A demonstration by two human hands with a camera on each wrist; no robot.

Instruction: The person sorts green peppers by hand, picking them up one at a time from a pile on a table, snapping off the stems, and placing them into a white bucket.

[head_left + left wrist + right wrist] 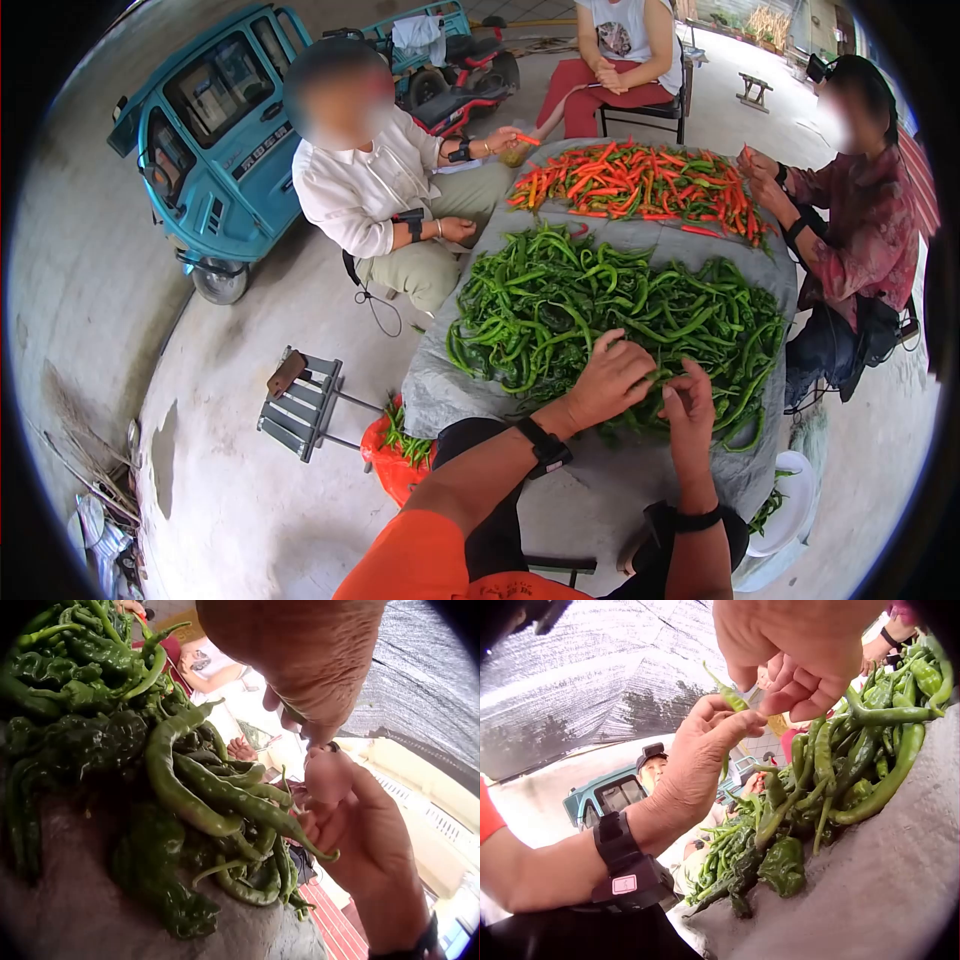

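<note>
My left hand [612, 380], at the near edge of a heap of green peppers [540, 300], pinches one green pepper [733, 699] between thumb and fingers. In the right wrist view that pepper sticks out above and below the left hand [682, 769]. My right hand [688, 405] is just to the right with bent fingers, its fingertips close to the left thumb tip in the right wrist view; whether they pinch anything is hidden. Loose green peppers [184, 776] lie below both hands in the left wrist view.
Red peppers [640, 180] cover the far end of the grey-clothed table [435, 385]. One person [370, 190] sits at the left, another [865, 200] at the right, a third behind. A red bag [385, 460] and stool [305, 405] stand left, a white basin [795, 505] right.
</note>
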